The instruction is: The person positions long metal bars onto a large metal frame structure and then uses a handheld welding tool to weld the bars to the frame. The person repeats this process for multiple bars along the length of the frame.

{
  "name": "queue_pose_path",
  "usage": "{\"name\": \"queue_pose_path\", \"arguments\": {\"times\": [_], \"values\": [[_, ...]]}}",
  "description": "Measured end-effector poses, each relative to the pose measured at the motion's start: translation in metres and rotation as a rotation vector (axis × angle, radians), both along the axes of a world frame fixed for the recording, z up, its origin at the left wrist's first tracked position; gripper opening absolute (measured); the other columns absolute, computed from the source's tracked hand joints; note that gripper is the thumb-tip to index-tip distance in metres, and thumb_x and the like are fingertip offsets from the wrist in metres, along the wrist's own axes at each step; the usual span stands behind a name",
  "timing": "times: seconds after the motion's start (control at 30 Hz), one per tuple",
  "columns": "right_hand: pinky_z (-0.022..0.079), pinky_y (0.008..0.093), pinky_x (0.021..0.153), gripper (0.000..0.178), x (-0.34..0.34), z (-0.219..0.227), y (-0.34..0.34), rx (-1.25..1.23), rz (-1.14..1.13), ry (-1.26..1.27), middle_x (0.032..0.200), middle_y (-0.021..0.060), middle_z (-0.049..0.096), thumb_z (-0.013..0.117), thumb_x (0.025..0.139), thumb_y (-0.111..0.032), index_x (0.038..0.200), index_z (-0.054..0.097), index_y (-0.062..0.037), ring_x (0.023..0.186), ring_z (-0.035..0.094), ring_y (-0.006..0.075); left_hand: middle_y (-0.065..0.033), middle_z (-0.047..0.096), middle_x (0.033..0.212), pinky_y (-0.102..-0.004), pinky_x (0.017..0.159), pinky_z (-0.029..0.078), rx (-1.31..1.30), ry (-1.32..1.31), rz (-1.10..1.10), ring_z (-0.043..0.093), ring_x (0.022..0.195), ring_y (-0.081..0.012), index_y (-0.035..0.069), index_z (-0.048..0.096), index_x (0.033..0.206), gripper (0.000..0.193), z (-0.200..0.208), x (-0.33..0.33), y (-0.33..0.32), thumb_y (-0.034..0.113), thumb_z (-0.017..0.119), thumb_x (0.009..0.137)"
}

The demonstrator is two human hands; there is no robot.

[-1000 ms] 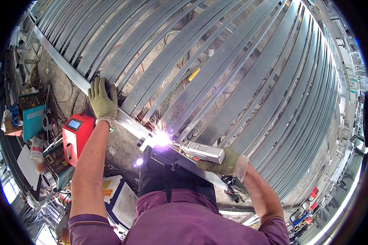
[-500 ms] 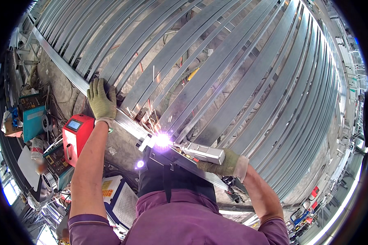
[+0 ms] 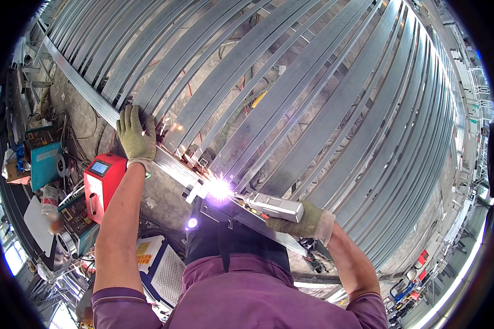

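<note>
Right hand [image 3: 307,222] gripping silvery welding torch [image 3: 274,206] closed-fisted by body, tip sparking on long steel strip [image 3: 173,167]. Left hand [image 3: 136,134] pressing flat, open, on strip. Torch likely rigid, hefty, nozzle hot; strip stiff, sharp-edged.

Olive gloves [image 3: 136,134], red welder box [image 3: 103,185]

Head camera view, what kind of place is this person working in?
Most likely a metal fabrication workshop. A bright welding arc burns where the right hand holds a welding torch, long steel bars lie in rows, and a red welding machine stands on the floor.
</note>
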State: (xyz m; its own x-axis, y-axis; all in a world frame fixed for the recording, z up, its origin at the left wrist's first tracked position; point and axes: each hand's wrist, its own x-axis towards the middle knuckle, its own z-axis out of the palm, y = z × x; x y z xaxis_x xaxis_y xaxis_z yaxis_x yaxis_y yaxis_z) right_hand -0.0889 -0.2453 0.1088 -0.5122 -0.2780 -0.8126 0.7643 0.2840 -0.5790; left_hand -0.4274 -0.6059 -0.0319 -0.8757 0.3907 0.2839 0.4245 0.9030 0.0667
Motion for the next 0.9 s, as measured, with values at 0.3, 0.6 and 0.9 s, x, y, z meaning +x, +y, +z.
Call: {"name": "queue_pose_path", "arguments": {"times": [0.3,0.6,0.9], "values": [[0.058,0.0366,0.089,0.066,-0.005,0.013,0.003,0.095,0.090,-0.052,0.113,0.0131,0.081,0.075,0.097,-0.061,0.144,0.067,-0.0153,0.103,0.076,0.0238,-0.0235,0.054,0.156,-0.0588,0.124,0.031,-0.006,0.006,0.010,0.046,0.148,-0.0442,0.005,0.054,0.148,0.058,0.001,0.002,0.002,0.039,0.065,0.102],[0.056,0.0342,0.095,0.059,0.010,0.035,0.002,0.073,-0.039,-0.058,0.123,0.0135,0.079,0.081,0.095,-0.051,0.139,0.071,-0.0124,0.110,0.073,0.0205,-0.0234,0.053,0.156,-0.0587,0.125,0.030,0.008,-0.020,0.020,0.044,0.149,-0.0437,0.003,0.053,0.148,0.058,0.003,0.004,0.005,0.039,0.065,0.103],[0.056,0.0342,0.099,0.058,-0.014,0.040,-0.008,0.072,-0.110,0.005,0.125,0.0137,0.078,0.078,0.098,-0.048,0.143,0.068,-0.0129,0.113,0.074,0.0256,-0.0233,0.053,0.157,-0.0590,0.125,0.030,0.029,-0.023,0.024,0.044,0.149,-0.0439,0.004,0.054,0.148,0.057,0.003,0.003,0.004,0.036,0.065,0.103]]}}
